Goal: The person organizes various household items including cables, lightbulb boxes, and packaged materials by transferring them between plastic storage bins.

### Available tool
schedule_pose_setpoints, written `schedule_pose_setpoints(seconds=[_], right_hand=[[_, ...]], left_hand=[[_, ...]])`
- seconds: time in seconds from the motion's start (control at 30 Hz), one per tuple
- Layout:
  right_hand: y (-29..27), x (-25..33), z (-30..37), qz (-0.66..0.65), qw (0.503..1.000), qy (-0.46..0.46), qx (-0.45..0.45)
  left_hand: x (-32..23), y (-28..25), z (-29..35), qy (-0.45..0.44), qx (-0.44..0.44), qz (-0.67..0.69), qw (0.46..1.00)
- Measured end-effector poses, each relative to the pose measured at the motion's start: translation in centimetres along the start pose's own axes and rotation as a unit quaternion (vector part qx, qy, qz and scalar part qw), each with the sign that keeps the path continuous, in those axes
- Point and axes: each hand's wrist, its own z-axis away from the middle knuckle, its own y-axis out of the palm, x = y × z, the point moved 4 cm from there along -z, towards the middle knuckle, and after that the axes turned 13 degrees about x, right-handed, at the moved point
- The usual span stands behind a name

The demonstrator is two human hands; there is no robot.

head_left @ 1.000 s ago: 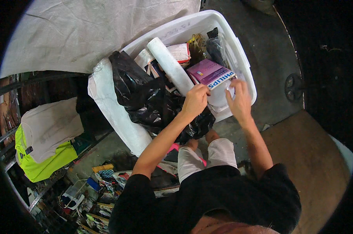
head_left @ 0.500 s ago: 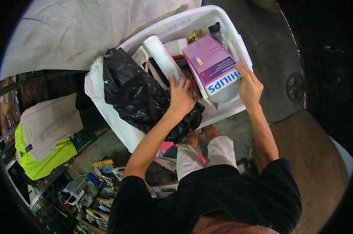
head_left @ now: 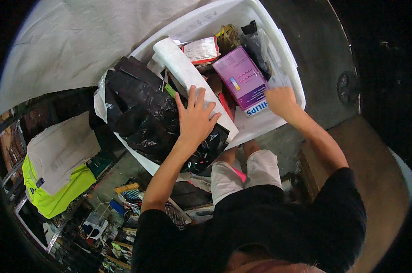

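Observation:
My left hand (head_left: 196, 116) lies with fingers spread on a white paper-like roll (head_left: 187, 70), which slants across the white plastic tub (head_left: 290, 59). Beneath that wrist bulges a shiny black plastic bag (head_left: 142, 109), filling the tub's left side. A purple box (head_left: 240, 75) with a white lower edge sits toward the right inside the tub. My right hand (head_left: 281, 101) is beside the box's near right corner; motion blur hides its fingers, so I cannot tell whether they grip the box.
Behind the box are a red-and-white packet (head_left: 201, 50), a yellowish bundle (head_left: 227, 38) and a dark plastic-wrapped item (head_left: 257, 48). Pale cloth (head_left: 87, 41) hangs at the far left. Below it, a beige garment (head_left: 62, 150) lies over a neon-yellow one (head_left: 55, 198). Brown board (head_left: 365, 168) stands at right.
The purple box has gone from tilted in my right hand to lower in the tub. My left hand has shifted left and spread on the roll, which now lies further across the contents.

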Motion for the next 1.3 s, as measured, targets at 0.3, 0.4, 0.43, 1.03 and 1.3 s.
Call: schedule_pose_setpoints(seconds=[0.3,0.4,0.43,1.03,1.3], right_hand=[[-8.7,6.7,-18.5,-0.075,0.957,-0.009,-0.280],[-8.9,5.6,-20.4,-0.267,0.934,-0.022,-0.237],[-9.3,4.8,-21.0,-0.364,0.878,-0.016,-0.312],[-8.4,2.2,-23.6,-0.808,0.520,-0.223,-0.163],[-6.4,6.0,-29.9,-0.694,0.709,0.012,-0.124]], left_hand=[[1.2,0.1,1.0,0.004,0.041,-0.005,0.999],[1.1,-0.2,0.8,0.005,0.045,0.002,0.999],[1.1,-0.2,0.8,0.003,0.043,0.004,0.999],[1.8,-0.4,0.9,0.000,0.030,0.028,0.999],[1.6,-0.3,0.4,0.004,0.031,0.048,0.998]])
